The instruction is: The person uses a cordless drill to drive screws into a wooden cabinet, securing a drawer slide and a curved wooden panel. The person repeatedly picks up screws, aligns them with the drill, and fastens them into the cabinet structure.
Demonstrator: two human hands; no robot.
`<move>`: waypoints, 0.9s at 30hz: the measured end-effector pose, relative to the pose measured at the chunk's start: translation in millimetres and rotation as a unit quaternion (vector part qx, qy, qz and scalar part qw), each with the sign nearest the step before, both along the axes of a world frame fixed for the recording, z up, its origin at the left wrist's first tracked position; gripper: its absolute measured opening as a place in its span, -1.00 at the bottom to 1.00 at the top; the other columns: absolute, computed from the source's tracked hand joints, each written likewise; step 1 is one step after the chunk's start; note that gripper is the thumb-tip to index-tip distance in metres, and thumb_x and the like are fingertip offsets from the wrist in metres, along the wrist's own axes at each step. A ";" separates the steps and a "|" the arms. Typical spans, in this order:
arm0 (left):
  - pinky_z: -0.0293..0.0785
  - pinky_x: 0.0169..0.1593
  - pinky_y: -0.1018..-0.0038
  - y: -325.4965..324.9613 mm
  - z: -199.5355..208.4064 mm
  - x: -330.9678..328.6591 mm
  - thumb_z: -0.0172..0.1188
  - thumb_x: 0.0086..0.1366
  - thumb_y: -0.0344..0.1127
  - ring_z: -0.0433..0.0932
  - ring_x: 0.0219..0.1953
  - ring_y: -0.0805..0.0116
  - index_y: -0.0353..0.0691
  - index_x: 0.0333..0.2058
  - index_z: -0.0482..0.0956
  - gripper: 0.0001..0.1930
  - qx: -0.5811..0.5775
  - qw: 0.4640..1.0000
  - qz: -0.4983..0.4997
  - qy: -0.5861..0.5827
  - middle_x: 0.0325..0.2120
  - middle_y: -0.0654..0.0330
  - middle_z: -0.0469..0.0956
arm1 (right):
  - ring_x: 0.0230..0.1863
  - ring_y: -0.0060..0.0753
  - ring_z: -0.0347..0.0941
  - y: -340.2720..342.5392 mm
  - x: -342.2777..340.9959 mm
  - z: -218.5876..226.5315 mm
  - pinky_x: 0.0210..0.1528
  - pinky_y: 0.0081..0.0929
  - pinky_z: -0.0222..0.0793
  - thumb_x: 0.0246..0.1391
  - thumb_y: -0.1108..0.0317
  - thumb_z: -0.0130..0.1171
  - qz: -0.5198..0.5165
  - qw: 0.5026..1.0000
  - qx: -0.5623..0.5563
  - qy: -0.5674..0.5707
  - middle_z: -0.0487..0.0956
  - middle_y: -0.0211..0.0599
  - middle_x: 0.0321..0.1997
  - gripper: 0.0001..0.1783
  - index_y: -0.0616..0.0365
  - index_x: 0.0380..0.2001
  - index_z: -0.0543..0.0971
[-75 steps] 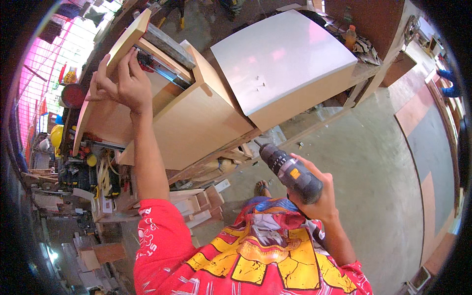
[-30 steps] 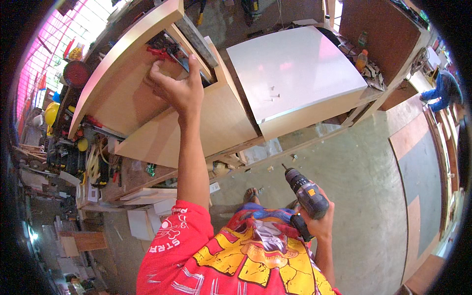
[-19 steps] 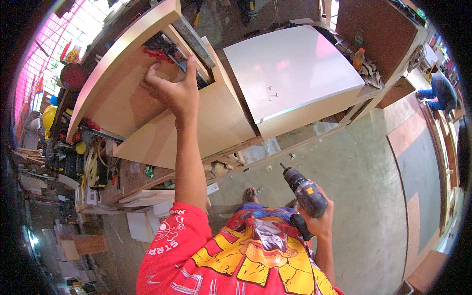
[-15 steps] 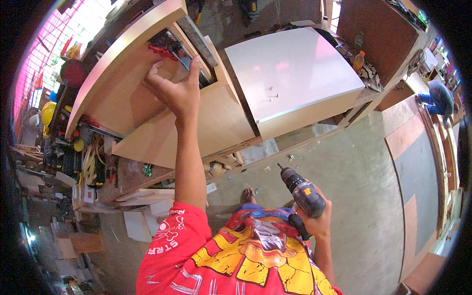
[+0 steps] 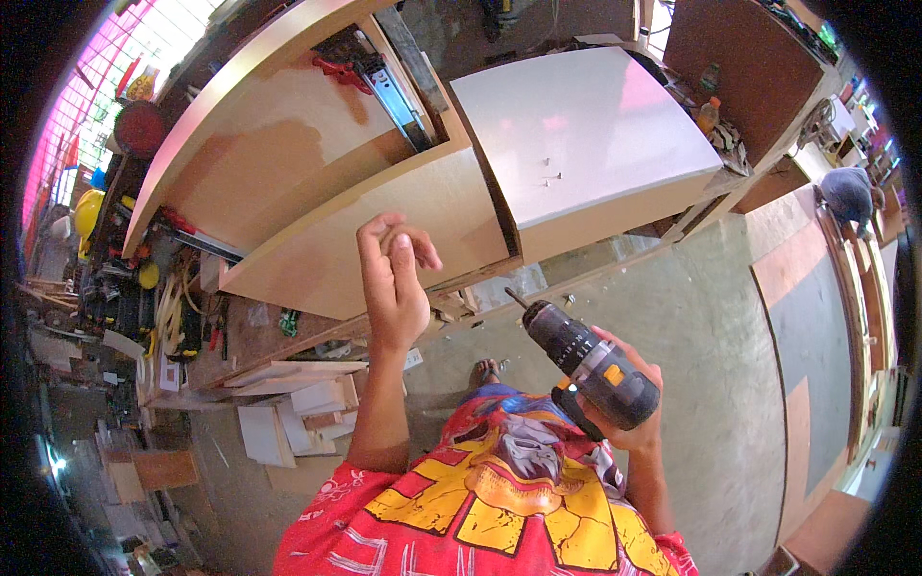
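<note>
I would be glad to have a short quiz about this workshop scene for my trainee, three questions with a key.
1. How many small metal screws are visible on the glossy white curved panel?
2. True or false: the person's left hand grips the black-and-grey cordless drill.
3. Relative to the red-and-yellow printed shirt, the drill's slim metal bit points: A) at it; B) toward the picture's right edge; C) away from it, up and left.

Key: 1. Three. 2. False; the right hand does. 3. C.

right hand (image 5: 629,436) around black drill (image 5: 594,361)
</note>
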State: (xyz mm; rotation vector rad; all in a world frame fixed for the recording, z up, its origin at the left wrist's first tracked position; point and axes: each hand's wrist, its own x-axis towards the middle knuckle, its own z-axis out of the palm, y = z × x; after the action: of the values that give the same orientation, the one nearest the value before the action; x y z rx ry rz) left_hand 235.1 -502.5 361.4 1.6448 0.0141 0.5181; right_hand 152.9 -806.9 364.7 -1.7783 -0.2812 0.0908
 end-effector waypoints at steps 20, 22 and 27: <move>0.74 0.07 0.45 -55.8 8.0 -70.7 0.18 0.50 -0.23 0.68 0.07 0.14 -0.24 -0.15 0.63 -0.80 -0.523 0.825 -0.191 0.101 -0.13 0.12 0.67 | -0.22 -0.44 0.51 -20.6 -24.3 -3.2 -0.10 -0.48 0.44 -0.27 0.21 0.63 -0.019 0.998 0.045 -0.039 0.54 -0.42 -0.21 -0.30 0.12 -0.08 0.44; 0.76 0.05 0.48 -62.8 9.2 -71.7 0.17 0.51 -0.23 0.68 0.08 0.13 -0.24 -0.14 0.63 -0.80 -0.516 0.834 -0.172 0.094 -0.13 0.11 0.67 | -0.22 -0.49 0.45 -19.3 -19.0 0.2 -0.10 -0.47 0.41 -0.27 0.26 0.67 -0.017 0.997 0.078 -0.005 0.48 -0.48 -0.26 -0.30 0.10 -0.14 0.39; 0.73 0.11 0.35 -71.2 -4.9 -89.5 0.19 0.50 -0.29 0.69 0.03 0.07 -0.31 -0.12 0.61 -0.81 -0.504 0.850 -0.114 0.105 -0.14 0.05 0.68 | -0.27 -0.53 0.40 -26.3 -20.2 -1.3 -0.17 -0.49 0.38 -0.23 0.28 0.73 0.028 0.997 0.067 0.023 0.50 -0.43 -0.27 -0.22 0.12 -0.16 0.28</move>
State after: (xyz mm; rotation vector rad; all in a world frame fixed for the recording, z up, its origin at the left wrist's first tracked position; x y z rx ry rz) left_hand 145.6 -573.7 356.5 0.6367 0.2161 0.0820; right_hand 132.7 -833.2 363.4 -1.6333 -0.2962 0.1495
